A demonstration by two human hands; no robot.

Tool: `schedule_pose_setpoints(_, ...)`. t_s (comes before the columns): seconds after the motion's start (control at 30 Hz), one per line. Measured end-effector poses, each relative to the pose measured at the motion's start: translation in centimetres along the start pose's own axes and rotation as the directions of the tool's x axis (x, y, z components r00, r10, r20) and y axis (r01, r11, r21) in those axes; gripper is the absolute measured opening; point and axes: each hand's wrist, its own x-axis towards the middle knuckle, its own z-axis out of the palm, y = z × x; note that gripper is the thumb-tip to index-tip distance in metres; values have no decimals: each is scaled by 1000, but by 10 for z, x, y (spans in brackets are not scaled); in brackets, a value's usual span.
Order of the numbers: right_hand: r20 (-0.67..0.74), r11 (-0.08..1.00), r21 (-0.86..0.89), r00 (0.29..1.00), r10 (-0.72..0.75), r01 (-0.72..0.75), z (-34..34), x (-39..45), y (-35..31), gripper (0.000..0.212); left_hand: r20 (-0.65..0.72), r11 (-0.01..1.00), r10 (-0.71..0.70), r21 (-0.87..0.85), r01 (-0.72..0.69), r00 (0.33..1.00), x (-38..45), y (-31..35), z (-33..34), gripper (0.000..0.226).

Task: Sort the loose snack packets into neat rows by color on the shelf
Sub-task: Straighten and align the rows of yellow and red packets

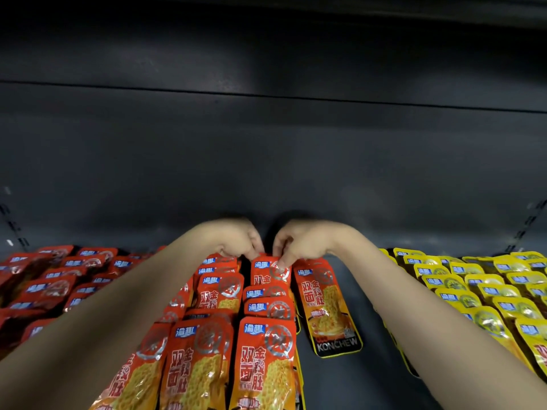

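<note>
Both my hands reach to the back of a dark shelf (328, 380). My left hand (236, 241) and my right hand (299, 242) pinch the top edge of one orange-red snack packet (269, 273) at the far end of the middle row. Orange-red packets (263, 359) lie in overlapping rows below it. One orange-red packet (325, 306) lies alone just to the right, partly under my right wrist. Darker red packets (56, 285) fill the left side, and yellow packets (485, 294) lie in rows on the right.
The dark back wall (266, 161) of the shelf rises right behind my hands. A bare strip of shelf runs between the orange-red and yellow rows. Slotted uprights (524, 229) stand at both sides.
</note>
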Motion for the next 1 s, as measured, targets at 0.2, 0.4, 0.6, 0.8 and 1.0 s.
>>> schedule_pose_setpoints(0.2, 18, 1000, -18, 1000, 0, 1, -3, 6, 1, 24, -32, 999, 28, 20, -27, 999, 3, -2, -2, 23)
schedule_pose_setpoints(0.4, 27, 1000, -25, 1000, 12, -11, 0, 4, 2, 29, -21, 1000, 21, 21, -21, 1000, 3, -3, -1, 25)
schedule_pose_setpoints(0.6, -36, 999, -36, 999, 24, -26, 2, 2, 6, 29, -100, 999, 12, 45, -8, 995, -1, -7, -4, 32)
schedule_pose_setpoints(0.8, -84, 997, -80, 996, -16, 9, -2, -10, 1, 15, -185, 986, 106, 148, -79, 977, -26, -4, -12, 18)
schedule_pose_setpoints(1.0, -56, 979, -193, 995, -78, 66, 11, -18, -21, 26, 32, 953, 115, 279, -119, 993, -51, 2, 0, 10)
